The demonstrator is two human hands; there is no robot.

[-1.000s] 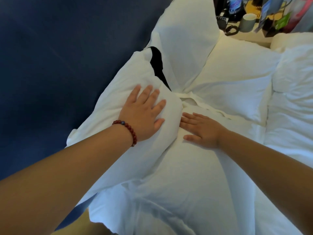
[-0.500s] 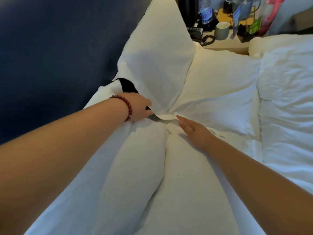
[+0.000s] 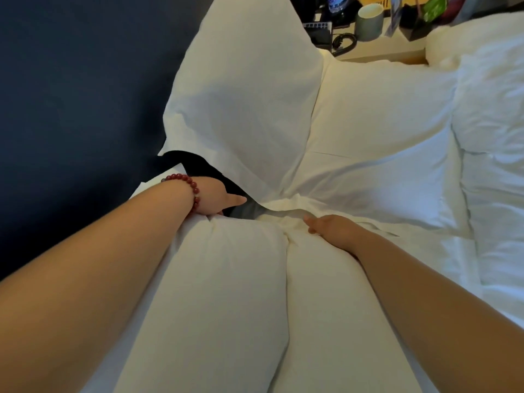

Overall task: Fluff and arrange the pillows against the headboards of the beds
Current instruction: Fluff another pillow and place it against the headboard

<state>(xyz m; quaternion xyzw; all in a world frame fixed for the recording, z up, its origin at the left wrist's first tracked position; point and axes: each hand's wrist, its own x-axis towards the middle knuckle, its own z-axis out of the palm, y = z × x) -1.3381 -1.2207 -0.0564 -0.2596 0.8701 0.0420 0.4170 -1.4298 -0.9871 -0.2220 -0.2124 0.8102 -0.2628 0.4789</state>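
Head view: I note the near pillow [image 3: 226,293] at 6 o'clock and a second pillow [image 3: 241,109] upright at 12 against the headboard [image 3: 85,95]. The left grip [image 3: 215,198] curls over the near pillow's far edge. The right grip [image 3: 331,226] rests open on the bedding [image 3: 340,307] beside it.

At least four plump white fabric pillows [image 3: 241,109]; two bare hands, left hand [image 3: 211,198] and right hand [image 3: 330,226]; one red beaded bracelet [image 3: 190,184]; one pale green ceramic mug [image 3: 368,17]; one clear plastic bottle [image 3: 336,2].
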